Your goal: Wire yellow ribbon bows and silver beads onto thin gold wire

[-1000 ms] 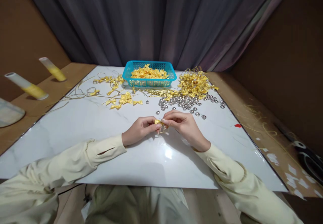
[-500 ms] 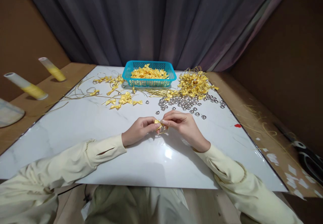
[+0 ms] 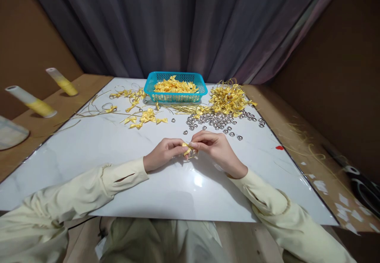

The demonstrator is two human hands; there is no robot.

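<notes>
Over the white tabletop (image 3: 166, 192), my left hand (image 3: 165, 153) pinches a small yellow ribbon bow (image 3: 186, 150) between thumb and fingers. My right hand (image 3: 216, 151) is closed at the bow's right side, its thumb and forefinger pressed together against it. A thin gold cord (image 3: 192, 157) loops just below the fingertips, partly hidden by them. Beyond my hands lie several silver heart-shaped pieces (image 3: 218, 120) in a loose heap. Several loose yellow bows (image 3: 147, 116) rest to the left of that heap.
A blue basket (image 3: 175, 97) full of yellow bows stands at the back. Right of it is a pile of bows with gold cords (image 3: 228, 99). Cut gold cords (image 3: 184, 108) lie before the basket. Rolls of yellow ribbon (image 3: 38, 105) stand left; black-handled scissors (image 3: 363, 188) lie right.
The bow between my fingertips has turned slightly, and more of its yellow ribbon shows. Both hands stay in nearly the same place.
</notes>
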